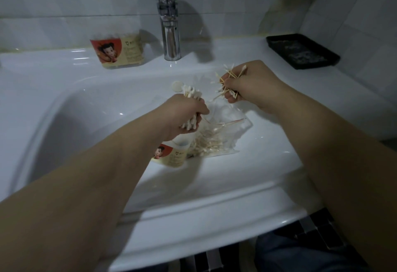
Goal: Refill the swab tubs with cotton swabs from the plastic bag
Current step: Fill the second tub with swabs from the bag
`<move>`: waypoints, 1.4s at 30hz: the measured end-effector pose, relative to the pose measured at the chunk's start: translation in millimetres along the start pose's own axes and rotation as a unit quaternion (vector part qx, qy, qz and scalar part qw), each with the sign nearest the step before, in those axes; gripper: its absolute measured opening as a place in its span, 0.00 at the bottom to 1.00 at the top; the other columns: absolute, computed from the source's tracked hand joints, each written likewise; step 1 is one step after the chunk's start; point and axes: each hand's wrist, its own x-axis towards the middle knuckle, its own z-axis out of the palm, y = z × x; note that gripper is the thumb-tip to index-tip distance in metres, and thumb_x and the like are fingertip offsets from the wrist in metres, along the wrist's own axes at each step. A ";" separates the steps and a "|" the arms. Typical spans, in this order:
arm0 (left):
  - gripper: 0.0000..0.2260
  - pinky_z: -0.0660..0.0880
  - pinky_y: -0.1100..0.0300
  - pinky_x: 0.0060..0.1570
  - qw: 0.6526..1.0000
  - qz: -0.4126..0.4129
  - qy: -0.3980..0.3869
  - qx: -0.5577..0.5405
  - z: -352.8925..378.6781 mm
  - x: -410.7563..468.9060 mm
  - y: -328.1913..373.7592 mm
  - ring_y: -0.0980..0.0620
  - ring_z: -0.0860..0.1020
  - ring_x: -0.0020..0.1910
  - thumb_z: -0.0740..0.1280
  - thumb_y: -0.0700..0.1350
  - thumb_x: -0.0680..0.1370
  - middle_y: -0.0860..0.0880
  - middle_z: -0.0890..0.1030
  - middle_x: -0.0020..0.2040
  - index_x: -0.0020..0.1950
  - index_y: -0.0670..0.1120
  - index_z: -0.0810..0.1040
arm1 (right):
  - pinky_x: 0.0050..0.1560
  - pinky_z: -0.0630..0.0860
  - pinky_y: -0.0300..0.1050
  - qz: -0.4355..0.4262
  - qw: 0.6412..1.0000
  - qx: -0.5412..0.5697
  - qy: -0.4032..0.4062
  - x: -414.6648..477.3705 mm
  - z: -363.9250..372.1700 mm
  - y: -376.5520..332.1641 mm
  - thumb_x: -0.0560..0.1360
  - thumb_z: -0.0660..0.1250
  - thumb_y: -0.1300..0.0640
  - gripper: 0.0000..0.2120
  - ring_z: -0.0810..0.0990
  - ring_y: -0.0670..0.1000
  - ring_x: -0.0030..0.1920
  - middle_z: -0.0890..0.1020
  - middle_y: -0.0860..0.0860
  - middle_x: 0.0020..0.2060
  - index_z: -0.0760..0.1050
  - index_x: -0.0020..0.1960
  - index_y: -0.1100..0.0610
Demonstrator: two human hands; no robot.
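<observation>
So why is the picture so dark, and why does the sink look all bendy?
Head view: dim light makes the white sink look grey, with small glints on its rim; the faucet throws a shadow on the wall; the wide lens curves the sink's front edge; the swabs in the right hand look slightly blurred.

Stretches both bare forearms forward, converging ahead. Grips an upright bundle of cotton swabs in the left hand, fingers curled round it, back of hand upward. Holds a tangle of swabs in the right hand, farther forward, fingers curled.
</observation>
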 end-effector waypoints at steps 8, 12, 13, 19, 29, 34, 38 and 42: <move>0.08 0.80 0.58 0.39 0.995 0.046 0.006 -0.090 0.5 1.3 2.5 0.49 0.85 0.44 0.67 0.34 0.79 0.46 0.83 0.48 0.46 0.47 0.75 | 0.43 0.85 0.49 -0.026 0.999 -0.017 -0.045 -4.6 1.3 -0.9 0.78 0.67 0.69 0.07 0.84 0.53 0.35 0.83 0.59 0.35 0.83 0.45 0.60; 0.06 0.83 0.54 0.44 0.992 0.060 -0.014 -0.114 1.4 2.0 2.4 0.43 0.86 0.51 0.72 0.36 0.77 0.42 0.83 0.50 0.49 0.44 0.77 | 0.43 0.86 0.49 -0.025 0.997 -0.030 -0.063 -7.3 2.1 -2.2 0.78 0.68 0.69 0.07 0.84 0.52 0.35 0.83 0.60 0.38 0.82 0.46 0.60; 0.07 0.83 0.53 0.46 0.992 0.066 -0.012 -0.107 1.4 2.6 1.6 0.43 0.85 0.52 0.73 0.37 0.76 0.42 0.83 0.50 0.49 0.43 0.77 | 0.43 0.86 0.49 -0.026 0.997 -0.028 -0.073 -8.5 2.9 -2.6 0.78 0.68 0.69 0.07 0.84 0.51 0.35 0.83 0.61 0.38 0.82 0.46 0.60; 0.12 0.83 0.51 0.52 0.993 0.106 -0.040 -0.042 2.5 1.8 0.4 0.43 0.84 0.55 0.74 0.33 0.74 0.37 0.84 0.55 0.57 0.38 0.81 | 0.40 0.84 0.45 -0.024 0.993 -0.020 -0.111 -10.9 5.2 -3.6 0.78 0.68 0.69 0.06 0.84 0.50 0.33 0.84 0.57 0.35 0.83 0.49 0.63; 0.06 0.72 0.67 0.27 0.987 0.126 -0.030 0.092 2.5 -2.2 1.0 0.58 0.79 0.28 0.72 0.37 0.77 0.48 0.82 0.33 0.42 0.44 0.80 | 0.34 0.82 0.44 0.040 0.994 -0.033 -0.093 -9.4 10.5 -2.6 0.77 0.70 0.62 0.06 0.82 0.51 0.33 0.84 0.59 0.39 0.81 0.50 0.66; 0.05 0.78 0.62 0.37 0.987 0.114 -0.051 0.098 2.2 -0.3 -2.3 0.55 0.79 0.35 0.70 0.35 0.78 0.49 0.86 0.38 0.47 0.43 0.77 | 0.30 0.78 0.40 0.065 0.997 0.011 -0.039 -8.3 7.3 -4.9 0.76 0.69 0.63 0.08 0.79 0.49 0.29 0.81 0.58 0.36 0.81 0.51 0.68; 0.04 0.78 0.60 0.38 0.987 0.104 -0.066 0.099 2.8 3.0 -5.7 0.52 0.80 0.39 0.68 0.35 0.78 0.47 0.86 0.42 0.51 0.42 0.80 | 0.32 0.80 0.40 0.076 0.991 0.089 -0.064 -9.3 8.6 -4.9 0.76 0.65 0.70 0.09 0.79 0.50 0.28 0.81 0.62 0.38 0.79 0.54 0.74; 0.06 0.78 0.60 0.38 0.991 0.086 -0.072 0.076 4.5 4.5 -9.0 0.51 0.83 0.41 0.67 0.35 0.79 0.47 0.85 0.43 0.53 0.43 0.81 | 0.40 0.84 0.46 0.084 0.986 0.081 -0.120 -11.3 14.0 -1.6 0.78 0.64 0.72 0.06 0.81 0.54 0.33 0.81 0.62 0.40 0.79 0.50 0.70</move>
